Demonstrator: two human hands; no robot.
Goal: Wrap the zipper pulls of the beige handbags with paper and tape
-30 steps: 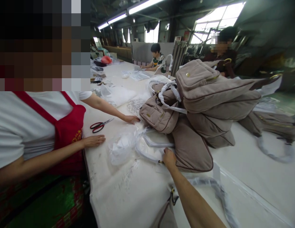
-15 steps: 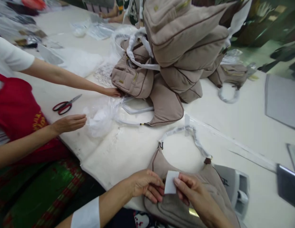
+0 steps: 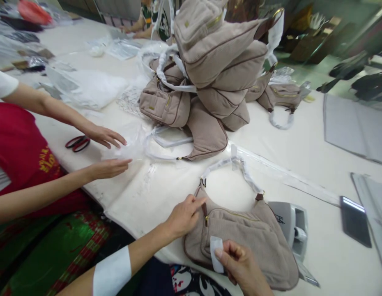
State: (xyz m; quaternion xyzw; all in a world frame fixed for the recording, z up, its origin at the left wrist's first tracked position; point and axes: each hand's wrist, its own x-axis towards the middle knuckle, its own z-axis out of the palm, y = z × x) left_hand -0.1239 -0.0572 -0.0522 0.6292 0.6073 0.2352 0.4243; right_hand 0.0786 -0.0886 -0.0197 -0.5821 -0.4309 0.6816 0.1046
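Observation:
A taupe shoulder bag [image 3: 240,230] lies at the front of the table, its white-wrapped strap [image 3: 215,164] arched away from me. My right hand [image 3: 238,263] pinches a small white slip [image 3: 216,254] over the lower part of the bag. At the bag's upper left corner is my left hand [image 3: 186,213], fingers mostly curled and the index finger stretched toward a brown zipper pull [image 3: 205,211]. Whether anything is between its fingers is hidden.
A stack of taupe bags [image 3: 222,61] stands behind. At left, a co-worker's hands [image 3: 109,137] are over clear plastic near red-handled scissors [image 3: 77,143]. A grey dispenser [image 3: 292,226] and a dark phone [image 3: 355,222] lie at right.
My hands have moved apart; the right keeps the slip, now lower, and the left has gone to the bag's corner. The co-worker's far hand has drawn back from the small bag.

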